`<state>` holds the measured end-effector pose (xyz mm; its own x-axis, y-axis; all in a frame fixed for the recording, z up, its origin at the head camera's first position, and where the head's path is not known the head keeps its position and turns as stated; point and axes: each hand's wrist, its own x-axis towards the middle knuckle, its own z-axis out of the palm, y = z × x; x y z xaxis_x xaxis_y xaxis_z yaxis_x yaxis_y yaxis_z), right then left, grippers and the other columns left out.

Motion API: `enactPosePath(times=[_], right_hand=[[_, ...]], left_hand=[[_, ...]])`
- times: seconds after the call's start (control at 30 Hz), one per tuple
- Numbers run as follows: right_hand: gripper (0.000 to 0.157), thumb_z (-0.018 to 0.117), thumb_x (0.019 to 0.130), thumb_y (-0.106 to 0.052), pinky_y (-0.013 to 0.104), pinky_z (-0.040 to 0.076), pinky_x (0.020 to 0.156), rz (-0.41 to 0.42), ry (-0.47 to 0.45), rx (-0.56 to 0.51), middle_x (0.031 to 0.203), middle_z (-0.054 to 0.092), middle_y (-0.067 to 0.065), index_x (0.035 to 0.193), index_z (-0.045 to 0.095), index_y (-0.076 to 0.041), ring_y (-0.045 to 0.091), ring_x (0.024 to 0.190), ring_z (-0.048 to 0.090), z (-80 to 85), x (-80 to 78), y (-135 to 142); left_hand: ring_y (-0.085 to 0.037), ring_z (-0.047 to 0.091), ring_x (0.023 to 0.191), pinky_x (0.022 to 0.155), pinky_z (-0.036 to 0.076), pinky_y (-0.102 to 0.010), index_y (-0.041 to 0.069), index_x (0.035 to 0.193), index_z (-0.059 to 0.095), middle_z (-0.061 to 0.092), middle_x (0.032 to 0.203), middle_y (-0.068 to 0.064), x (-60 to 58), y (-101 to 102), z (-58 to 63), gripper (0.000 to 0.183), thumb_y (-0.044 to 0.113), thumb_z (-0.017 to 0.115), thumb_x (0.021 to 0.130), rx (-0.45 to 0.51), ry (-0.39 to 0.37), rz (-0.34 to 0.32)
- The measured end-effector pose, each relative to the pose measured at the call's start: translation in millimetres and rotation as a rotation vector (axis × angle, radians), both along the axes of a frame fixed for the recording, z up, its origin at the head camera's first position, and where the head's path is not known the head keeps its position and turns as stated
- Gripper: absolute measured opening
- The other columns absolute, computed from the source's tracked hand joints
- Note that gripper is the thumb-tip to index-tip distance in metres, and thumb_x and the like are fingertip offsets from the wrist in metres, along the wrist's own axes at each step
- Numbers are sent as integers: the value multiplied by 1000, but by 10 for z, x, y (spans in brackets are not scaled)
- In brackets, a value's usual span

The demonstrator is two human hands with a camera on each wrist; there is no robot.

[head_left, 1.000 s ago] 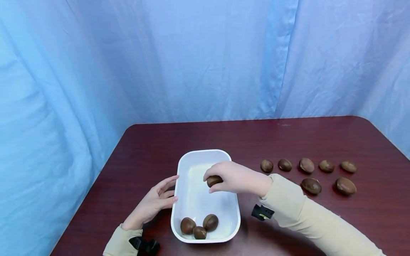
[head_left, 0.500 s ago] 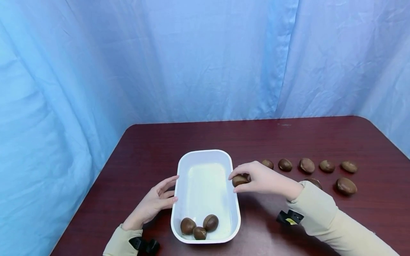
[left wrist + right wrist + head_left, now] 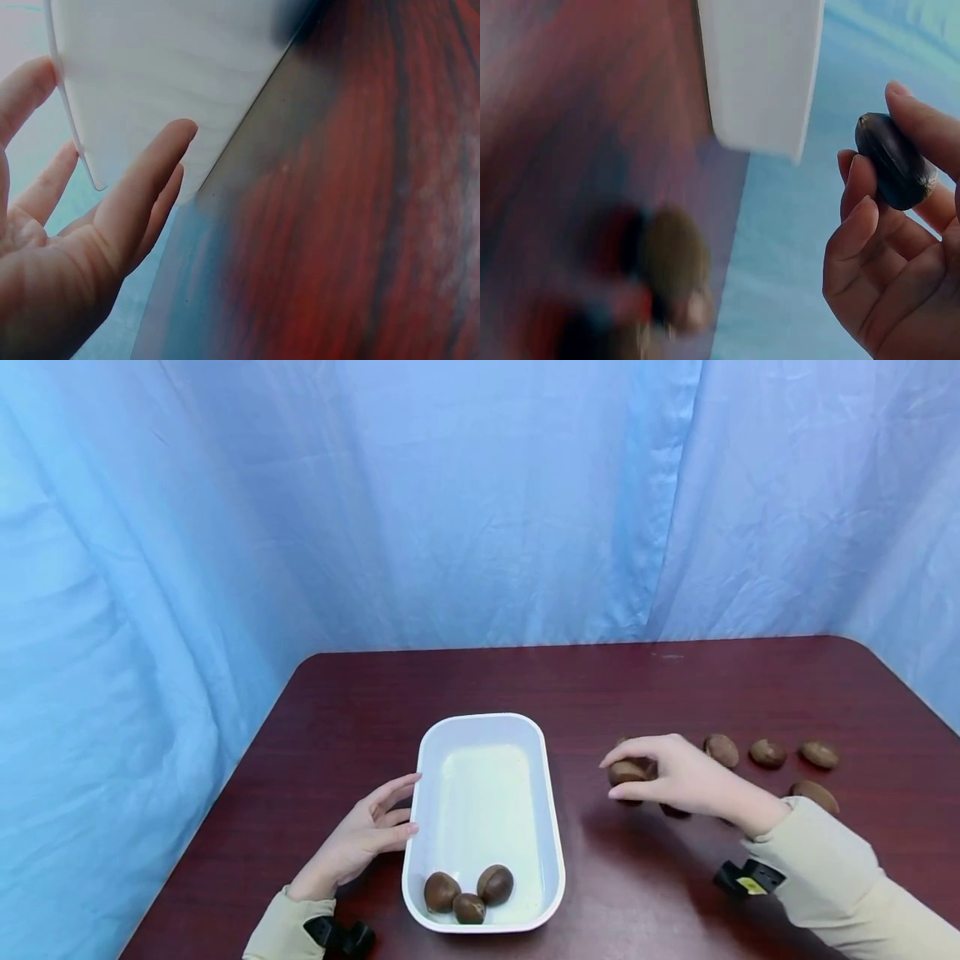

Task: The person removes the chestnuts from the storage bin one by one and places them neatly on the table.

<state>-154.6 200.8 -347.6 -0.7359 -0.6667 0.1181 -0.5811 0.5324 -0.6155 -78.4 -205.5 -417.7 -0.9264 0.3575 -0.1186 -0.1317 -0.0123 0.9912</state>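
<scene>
My right hand [image 3: 682, 777] pinches a brown chestnut [image 3: 624, 772] between thumb and fingers, to the right of the white plastic box [image 3: 553, 810]. In the right wrist view the chestnut [image 3: 894, 161] looks dark and glossy, with a paler end. My left hand [image 3: 363, 835] rests its extended fingers against the box's left wall; the left wrist view shows the fingertips [image 3: 184, 131] at the wall. Three chestnuts [image 3: 495, 885] lie together at the near end inside the box.
Right of the box, chestnuts lie in rows on the dark red wooden table [image 3: 360, 718]. One chestnut [image 3: 767, 753] sits in the back row and another [image 3: 816, 795] nearer; my right hand partly covers others. Blue curtains [image 3: 480, 510] hang behind.
My right hand has moved from over the inside of the box out to the right, still holding the chestnut, above the table rows. The left hand and the box have stayed put.
</scene>
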Motion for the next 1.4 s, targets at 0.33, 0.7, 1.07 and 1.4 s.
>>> enactPosePath(times=[0.33,0.7,1.07,1.4], right_hand=[[26,74,82,-30,23,42,63,-267,94,130,99,68,-4,105,69,-20,-2,77,52,112,-27,668],[31,72,84,-35,24,42,60,-483,78,211,109,66,14,108,69,-16,-21,81,41,56,-45,1449],[37,66,89,-32,35,43,56,-594,45,199,114,59,9,119,60,-11,-8,79,51,-411,-179,2167],[50,63,89,-40,28,44,49,-655,-8,231,109,58,16,120,55,-2,5,63,56,-1081,-480,2905]], left_hand=[[-9,61,107,83,54,-31,4,149,23,22,151,-25,-17,-8,-19,73,8,64,89,-21,-18,13],[-9,61,107,83,55,-31,5,149,23,24,151,-25,-27,-6,-9,73,8,65,89,-23,-20,21],[-9,61,107,83,54,-31,5,149,23,23,151,-24,-23,-22,-12,73,7,64,89,-24,-29,26],[-9,61,108,83,54,-31,3,149,22,22,150,-27,-25,-12,-14,72,7,63,89,-21,-7,12]])
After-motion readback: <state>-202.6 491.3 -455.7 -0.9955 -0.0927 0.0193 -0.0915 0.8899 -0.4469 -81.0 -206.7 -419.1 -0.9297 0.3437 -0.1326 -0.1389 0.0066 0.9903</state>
